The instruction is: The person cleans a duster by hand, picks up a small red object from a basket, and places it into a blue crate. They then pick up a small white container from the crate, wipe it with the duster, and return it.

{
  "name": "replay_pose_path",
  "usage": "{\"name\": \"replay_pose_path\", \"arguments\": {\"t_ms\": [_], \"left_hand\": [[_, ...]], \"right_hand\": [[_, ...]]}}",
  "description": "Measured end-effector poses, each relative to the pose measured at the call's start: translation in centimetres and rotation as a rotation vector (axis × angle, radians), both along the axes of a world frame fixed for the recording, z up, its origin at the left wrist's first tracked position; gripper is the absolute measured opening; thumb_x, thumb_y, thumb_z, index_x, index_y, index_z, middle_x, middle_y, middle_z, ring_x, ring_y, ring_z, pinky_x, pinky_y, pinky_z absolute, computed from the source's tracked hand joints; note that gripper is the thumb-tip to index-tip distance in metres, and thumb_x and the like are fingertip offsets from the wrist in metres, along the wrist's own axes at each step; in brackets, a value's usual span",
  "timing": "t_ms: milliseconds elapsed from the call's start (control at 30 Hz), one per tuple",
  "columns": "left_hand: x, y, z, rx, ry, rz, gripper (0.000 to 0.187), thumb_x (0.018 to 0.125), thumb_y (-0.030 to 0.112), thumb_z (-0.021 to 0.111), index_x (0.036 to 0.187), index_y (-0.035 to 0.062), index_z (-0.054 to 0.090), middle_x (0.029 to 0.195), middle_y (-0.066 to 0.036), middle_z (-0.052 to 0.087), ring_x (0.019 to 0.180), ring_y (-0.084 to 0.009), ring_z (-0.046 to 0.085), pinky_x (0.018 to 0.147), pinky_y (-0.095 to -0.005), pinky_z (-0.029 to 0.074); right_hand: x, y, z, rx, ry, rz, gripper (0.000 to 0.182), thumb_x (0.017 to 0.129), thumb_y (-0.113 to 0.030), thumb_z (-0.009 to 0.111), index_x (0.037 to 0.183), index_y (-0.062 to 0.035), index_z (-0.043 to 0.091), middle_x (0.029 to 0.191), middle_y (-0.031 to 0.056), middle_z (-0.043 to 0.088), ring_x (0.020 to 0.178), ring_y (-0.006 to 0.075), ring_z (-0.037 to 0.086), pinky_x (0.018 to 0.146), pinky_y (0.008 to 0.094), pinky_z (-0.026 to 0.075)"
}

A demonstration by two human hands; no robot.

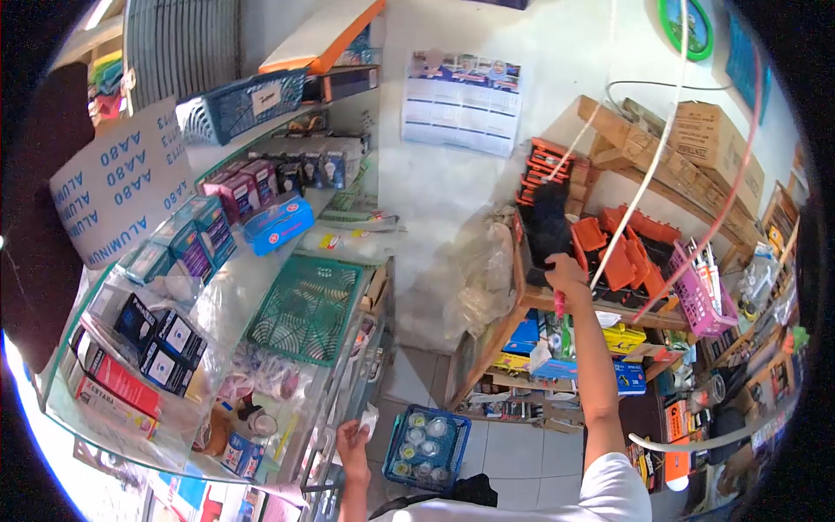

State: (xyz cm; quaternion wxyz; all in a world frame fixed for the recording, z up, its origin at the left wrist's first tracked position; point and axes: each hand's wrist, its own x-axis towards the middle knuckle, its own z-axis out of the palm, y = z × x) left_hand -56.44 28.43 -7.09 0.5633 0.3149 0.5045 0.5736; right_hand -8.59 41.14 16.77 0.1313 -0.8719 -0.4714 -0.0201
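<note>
My right hand (565,273) is stretched forward to the wooden shelf on the right, its fingers closed at the lower edge of a black item (548,222). A red-pink handle (559,303) shows just under this hand. My left hand (352,444) is low in the middle, beside the glass counter, with its fingers closed on a small white packet (370,421). Orange plastic bins (622,257) stand on the shelf just right of my right hand.
A blue basket (390,448) of round clear containers sits on the tiled floor. The glass counter (204,418) holds boxes and a green tray (304,309). A pink basket (711,322) is at the right. White cords (648,170) hang in front of the shelf.
</note>
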Motion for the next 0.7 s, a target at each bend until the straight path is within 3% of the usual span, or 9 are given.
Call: {"name": "replay_pose_path", "arguments": {"t_ms": [67, 233, 333, 467, 533, 600, 633, 700], "left_hand": [[-0.4, -0.1, -0.4, 0.047, -0.022, 0.009, 0.029, 0.082, 0.009, 0.068, 0.107, 0.0073, 0.053, 0.108, -0.006, 0.057, 0.099, -0.0153, 0.053, 0.081, -0.0296, 0.043], [-0.4, 0.4, -1.2, 0.045, -0.031, 0.017, 0.026, 0.083, 0.009, 0.066, 0.105, 0.0073, 0.053, 0.108, -0.006, 0.058, 0.099, -0.0157, 0.053, 0.082, -0.0297, 0.042], [0.1, 0.9, -2.0, -0.019, -0.068, -0.023, 0.025, 0.084, 0.010, 0.064, 0.105, 0.0061, 0.053, 0.107, -0.006, 0.058, 0.098, -0.0168, 0.054, 0.083, -0.0317, 0.044], [1.7, 1.8, 1.3, -0.053, -0.366, -0.126, 0.026, 0.088, 0.021, 0.059, 0.108, 0.0054, 0.052, 0.110, -0.008, 0.058, 0.101, -0.0195, 0.055, 0.084, -0.0365, 0.046], [2.3, 2.6, 2.0, -0.091, -0.455, -0.152, 0.028, 0.090, 0.025, 0.057, 0.109, 0.0058, 0.052, 0.112, -0.009, 0.058, 0.101, -0.0201, 0.056, 0.084, -0.0377, 0.047], [2.5, 3.1, 2.2, -0.116, -0.626, -0.240, 0.032, 0.093, 0.033, 0.050, 0.113, 0.0081, 0.052, 0.112, -0.008, 0.059, 0.102, -0.0202, 0.057, 0.082, -0.0358, 0.047], [2.5, 3.4, 2.2, -0.120, -0.627, -0.226, 0.032, 0.093, 0.033, 0.050, 0.113, 0.0081, 0.052, 0.112, -0.008, 0.059, 0.102, -0.0202, 0.057, 0.082, -0.0358, 0.047], [2.7, 4.2, 2.1, -0.105, -0.675, -0.295, 0.037, 0.096, 0.038, 0.044, 0.117, 0.0097, 0.052, 0.110, -0.007, 0.060, 0.100, -0.0187, 0.057, 0.078, -0.0335, 0.046]], "right_hand": [[-0.5, 0.0, 0.0, -0.017, -0.009, 0.010, 0.044, 0.075, -0.015, 0.064, 0.118, -0.0176, 0.059, 0.118, 0.0145, 0.060, 0.108, 0.0332, 0.059, 0.091, 0.0425, 0.047], [-1.9, -0.2, 0.8, -0.064, -0.009, -0.081, 0.061, 0.074, -0.019, 0.066, 0.127, -0.0126, 0.037, 0.115, 0.0215, 0.059, 0.108, 0.0398, 0.057, 0.090, 0.0471, 0.046], [-1.5, -0.1, 0.3, -0.065, -0.026, -0.109, 0.069, 0.075, -0.020, 0.069, 0.133, -0.0105, 0.032, 0.113, 0.0223, 0.059, 0.106, 0.0393, 0.058, 0.091, 0.0464, 0.045], [-3.9, -0.6, 0.2, -0.002, -0.023, -0.144, 0.073, 0.078, -0.021, 0.067, 0.137, -0.0057, 0.028, 0.125, 0.0274, 0.050, 0.115, 0.0422, 0.051, 0.095, 0.0475, 0.043], [-5.1, -1.1, -0.8, 0.204, -0.270, -0.016, 0.080, 0.081, -0.021, 0.065, 0.143, -0.0034, 0.018, 0.137, 0.0352, 0.030, 0.128, 0.0488, 0.033, 0.102, 0.0509, 0.034], [-9.1, -2.3, -1.1, 0.270, -0.284, 0.124, 0.082, 0.082, -0.024, 0.065, 0.144, -0.0021, 0.016, 0.142, 0.0383, 0.013, 0.133, 0.0536, 0.013, 0.108, 0.0544, 0.024], [-10.9, -2.9, -1.8, 0.262, -0.394, 0.254, 0.082, 0.082, -0.025, 0.065, 0.144, -0.0025, 0.018, 0.144, 0.0370, 0.013, 0.135, 0.0526, 0.008, 0.109, 0.0550, 0.019], [-15.5, -4.3, -3.1, 0.238, -0.286, 0.431, 0.076, 0.083, -0.026, 0.065, 0.142, -0.0011, 0.025, 0.144, 0.0361, 0.013, 0.135, 0.0518, 0.010, 0.109, 0.0541, 0.021]]}}
